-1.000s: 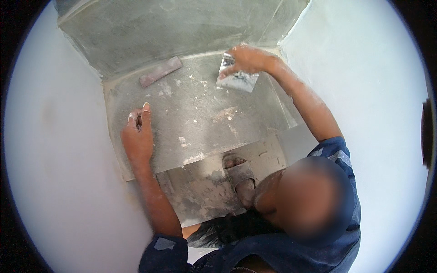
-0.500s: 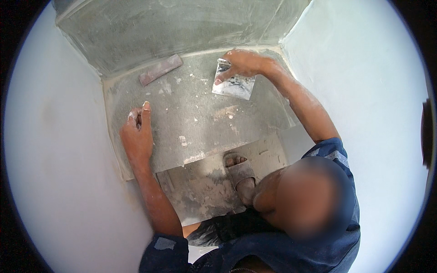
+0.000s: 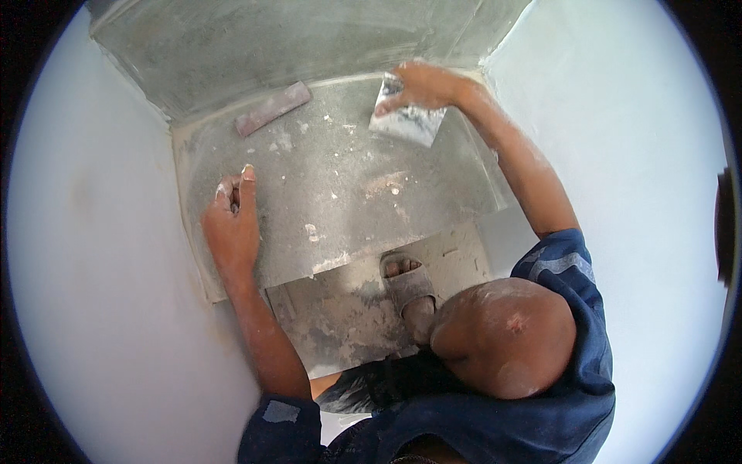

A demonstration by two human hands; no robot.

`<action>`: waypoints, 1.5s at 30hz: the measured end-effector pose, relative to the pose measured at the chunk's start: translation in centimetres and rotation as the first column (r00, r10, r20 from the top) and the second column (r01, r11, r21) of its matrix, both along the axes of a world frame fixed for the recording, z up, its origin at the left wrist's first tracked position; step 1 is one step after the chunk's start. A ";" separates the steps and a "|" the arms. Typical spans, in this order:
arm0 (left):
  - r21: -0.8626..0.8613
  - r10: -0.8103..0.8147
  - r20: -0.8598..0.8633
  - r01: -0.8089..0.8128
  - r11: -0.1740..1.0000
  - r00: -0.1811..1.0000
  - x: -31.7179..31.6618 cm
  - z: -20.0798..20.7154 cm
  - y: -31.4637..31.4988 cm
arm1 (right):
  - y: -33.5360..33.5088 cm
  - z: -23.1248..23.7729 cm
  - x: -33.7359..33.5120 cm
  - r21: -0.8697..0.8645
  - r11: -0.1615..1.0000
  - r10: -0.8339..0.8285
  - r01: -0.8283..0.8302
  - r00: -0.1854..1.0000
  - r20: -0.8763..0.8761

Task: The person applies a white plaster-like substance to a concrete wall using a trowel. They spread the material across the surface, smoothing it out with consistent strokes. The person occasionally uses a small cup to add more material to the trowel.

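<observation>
My right hand (image 3: 421, 85) grips a flat, silvery scraper blade (image 3: 413, 126) smeared with white putty. It holds the blade over the far right of a grey step-like slab (image 3: 309, 185), near the back wall's foot. Whether the blade touches the slab I cannot tell. At the slab's left side, my left hand (image 3: 232, 224) is closed, its fingers curled in and its thumb pointing forward; white residue coats the fingertips. Nothing shows sticking out of it. A dusty, reddish-brown oblong block (image 3: 273, 110) lies on the slab near its back edge, apart from both hands.
Pale walls stand close on the left (image 3: 93, 232) and right (image 3: 641, 193); a grey panel (image 3: 309, 39) rises behind. White crumbs dot the slab. Below its front edge, my sandalled foot (image 3: 410, 282) rests on a stained lower surface (image 3: 332, 325). My bent knee (image 3: 506, 336) is at right.
My right hand has moved slightly away from me and to the right with the scraper blade, which has turned a little. The left hand has stayed nearly still.
</observation>
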State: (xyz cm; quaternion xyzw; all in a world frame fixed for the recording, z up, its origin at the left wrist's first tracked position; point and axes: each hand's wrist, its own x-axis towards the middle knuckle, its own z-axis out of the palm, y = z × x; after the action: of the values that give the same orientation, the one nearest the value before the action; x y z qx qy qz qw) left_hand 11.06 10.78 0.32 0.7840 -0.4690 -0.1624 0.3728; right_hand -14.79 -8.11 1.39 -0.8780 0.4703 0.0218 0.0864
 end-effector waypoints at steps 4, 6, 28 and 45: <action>-0.003 -0.003 -0.029 0.003 1.000 1.000 -0.3 0.1 -0.4 | 0.1 -1.4 -1.2 -0.125 0.992 0.029 -0.024 0.999 0.035; -0.020 0.011 -0.030 -0.012 1.000 0.999 0.0 -0.3 0.0 | -0.8 1.6 -0.3 0.249 0.961 -0.096 0.117 0.991 -0.098; -0.016 0.045 -0.043 -0.046 0.999 0.998 -0.2 -0.5 -0.2 | -1.8 0.2 -10.0 0.097 0.905 -0.421 0.414 0.904 0.071; -0.004 0.024 -0.043 -0.024 1.000 0.999 -0.3 -0.2 -0.2 | 1.6 -0.4 -9.5 0.231 0.861 -0.480 0.452 0.873 0.080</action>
State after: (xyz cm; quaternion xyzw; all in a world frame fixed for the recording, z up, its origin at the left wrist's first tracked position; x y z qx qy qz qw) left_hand 10.72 10.56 0.08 0.7851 -0.4518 -0.1736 0.3865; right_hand -24.33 -6.47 0.99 -0.7235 0.6572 -0.0108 0.2108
